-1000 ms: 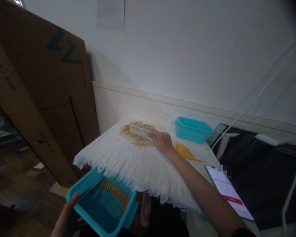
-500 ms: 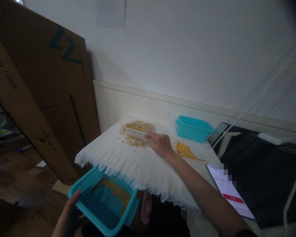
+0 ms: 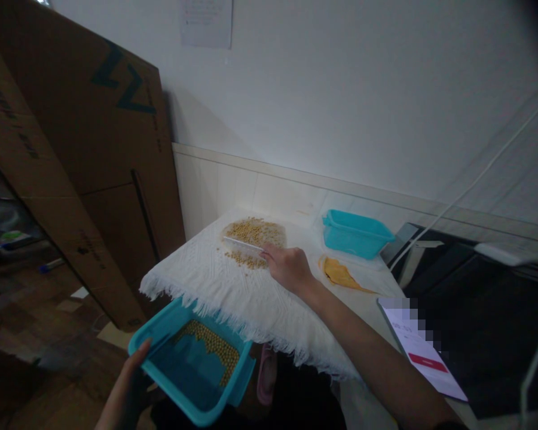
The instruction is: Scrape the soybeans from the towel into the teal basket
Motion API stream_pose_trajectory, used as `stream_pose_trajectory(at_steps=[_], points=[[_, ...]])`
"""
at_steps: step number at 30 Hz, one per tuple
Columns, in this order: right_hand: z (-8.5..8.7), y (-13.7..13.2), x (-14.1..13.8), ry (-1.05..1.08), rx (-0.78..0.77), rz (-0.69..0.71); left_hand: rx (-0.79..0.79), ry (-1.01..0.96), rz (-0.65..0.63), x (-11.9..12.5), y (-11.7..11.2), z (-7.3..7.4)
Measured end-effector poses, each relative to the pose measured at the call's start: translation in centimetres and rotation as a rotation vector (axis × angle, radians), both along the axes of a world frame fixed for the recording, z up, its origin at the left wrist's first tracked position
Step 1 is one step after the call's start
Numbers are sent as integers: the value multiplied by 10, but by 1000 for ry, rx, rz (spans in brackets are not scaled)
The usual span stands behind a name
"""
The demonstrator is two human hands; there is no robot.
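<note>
My left hand (image 3: 128, 382) grips the rim of a blue plastic bin (image 3: 179, 397), thumb over the edge, tilted below the front of the table. Round yellow soybeans (image 3: 226, 352) lie along its far side. Reaching over the table, my right hand (image 3: 291, 269) pinches one end of a thin, pale, flat scraper (image 3: 242, 243), seen nearly edge-on. The scraper stands among a spread of loose soybeans (image 3: 251, 228) on a white fringed cloth (image 3: 233, 304). Beans lie both behind it and in front of it.
A second blue bin (image 3: 356, 236) stands at the back right of the table. Nearby lie a yellow cloth-like piece (image 3: 341, 273) and a phone with a lit screen (image 3: 424, 352). A tall cardboard box (image 3: 103, 149) flanks the left side. A white cable (image 3: 470, 185) hangs at right.
The scraper and my right hand have shifted slightly left and toward me, leaving more beans visible behind it. The bin in my left hand stays below the table edge.
</note>
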State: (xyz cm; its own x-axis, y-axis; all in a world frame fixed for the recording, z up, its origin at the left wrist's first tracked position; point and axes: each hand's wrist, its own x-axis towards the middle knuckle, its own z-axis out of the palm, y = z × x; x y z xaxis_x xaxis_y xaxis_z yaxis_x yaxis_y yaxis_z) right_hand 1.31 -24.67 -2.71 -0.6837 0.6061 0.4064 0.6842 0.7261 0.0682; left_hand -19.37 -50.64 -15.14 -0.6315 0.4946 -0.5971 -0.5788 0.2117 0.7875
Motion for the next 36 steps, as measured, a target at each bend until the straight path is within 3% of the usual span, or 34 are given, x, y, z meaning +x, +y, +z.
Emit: stream_pose_trajectory(at_steps=[9,17,22,27,36], points=[[-5,-10,-6,18,-31,58,29,-26,-37,-4,-3,-7],[10,-6,11,42,-6,-26,11,-21,-20,-4,0,-9],[-3,-9,29,15,34,-64,27,-23,-11,-2,-1,-6],[-18,-15,31,32,57,-6,46,-29,-18,4,-1,1],[-25,-27,27,83,86,127,53,-8,17,11,-1,10]])
